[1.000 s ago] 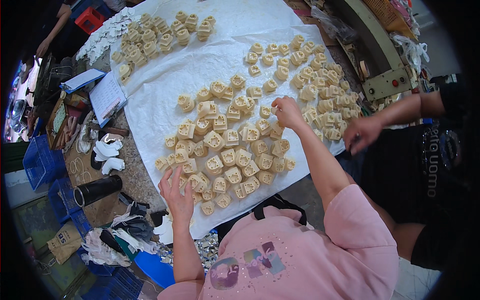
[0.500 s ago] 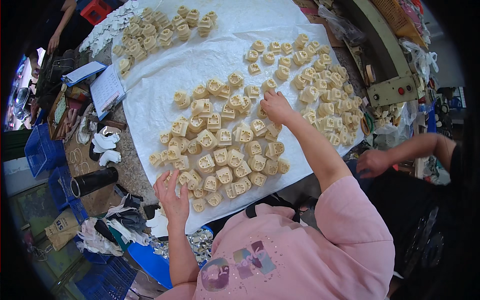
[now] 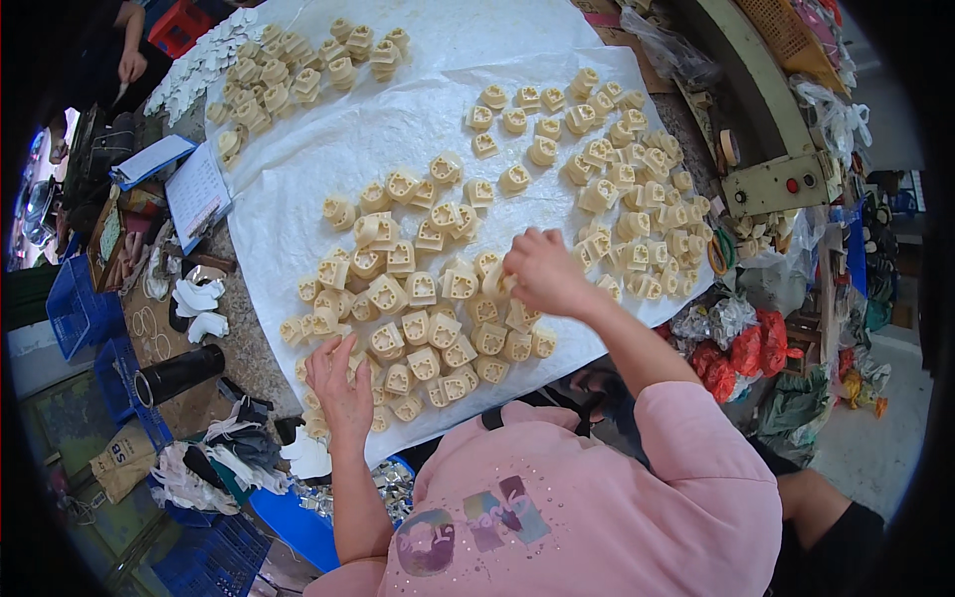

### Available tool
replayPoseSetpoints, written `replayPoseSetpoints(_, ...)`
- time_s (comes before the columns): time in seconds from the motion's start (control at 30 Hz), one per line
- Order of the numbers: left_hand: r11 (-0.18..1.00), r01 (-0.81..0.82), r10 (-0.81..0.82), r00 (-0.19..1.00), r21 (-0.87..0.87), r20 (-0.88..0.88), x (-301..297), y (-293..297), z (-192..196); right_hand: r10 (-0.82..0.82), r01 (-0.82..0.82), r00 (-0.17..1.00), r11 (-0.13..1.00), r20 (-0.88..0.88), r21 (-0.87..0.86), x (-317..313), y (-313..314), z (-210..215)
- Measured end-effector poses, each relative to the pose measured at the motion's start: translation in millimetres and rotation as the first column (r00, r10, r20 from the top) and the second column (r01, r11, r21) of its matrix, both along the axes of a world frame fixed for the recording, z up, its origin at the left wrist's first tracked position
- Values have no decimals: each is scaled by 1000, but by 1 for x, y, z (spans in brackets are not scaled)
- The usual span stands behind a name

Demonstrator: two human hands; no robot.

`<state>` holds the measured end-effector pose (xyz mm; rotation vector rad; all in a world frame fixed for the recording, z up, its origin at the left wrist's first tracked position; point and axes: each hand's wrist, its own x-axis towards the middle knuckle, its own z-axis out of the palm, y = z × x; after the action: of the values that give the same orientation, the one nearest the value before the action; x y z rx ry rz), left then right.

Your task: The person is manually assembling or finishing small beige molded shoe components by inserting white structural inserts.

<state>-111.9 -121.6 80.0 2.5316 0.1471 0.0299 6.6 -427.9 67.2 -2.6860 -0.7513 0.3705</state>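
Many cream moulded blocks (image 3: 421, 291), each with a cut-out in one face, stand grouped on a white sheet (image 3: 298, 209) over the table. My right hand (image 3: 549, 277) reaches over the right side of the middle group. Its fingers are curled down around one cream block, which they partly cover. At the group's near left corner, my left hand (image 3: 341, 388) has its fingers apart, beside and touching the outer blocks, with nothing seen in its grasp.
More cream blocks (image 3: 637, 199) crowd the right side, with another cluster (image 3: 288, 70) far left. A clipboard (image 3: 154, 161), a black cylinder (image 3: 179, 375) and blue crates (image 3: 85, 303) lie left. A machine frame (image 3: 781, 184) borders the right; a co-worker's arm (image 3: 816, 505) shows lower right.
My right hand has come nearer to me, down along the right side of the middle group. My left hand stays by its corner. The co-worker's arm at right has dropped lower. The view has shifted slightly.
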Motion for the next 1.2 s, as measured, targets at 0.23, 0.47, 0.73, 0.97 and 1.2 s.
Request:
replayPoseSetpoints(0.23,999,38,-38,999,4,11,16,-7,0,24,0,983,991,181,-136,-40,24,-35)
replayPoseSetpoints(0.47,999,41,-40,999,-19,29,16,-6,-4,-211,191,971,968,110,165,29,-11,-25)
replayPoseSetpoints(0.73,997,-51,50,999,63,4,1,4,-2,-310,349,921,926,235,-147,166,-3,-86)
replayPoseSetpoints(0.97,990,-128,129,992,66,-12,-21,11,1,-83,186,907,958,412,-217,188,-5,-99)
replayPoseSetpoints(1.2,973,-203,206,978,111,-19,-42,14,6,-114,209,924,951,365,-230,182,-10,-99)
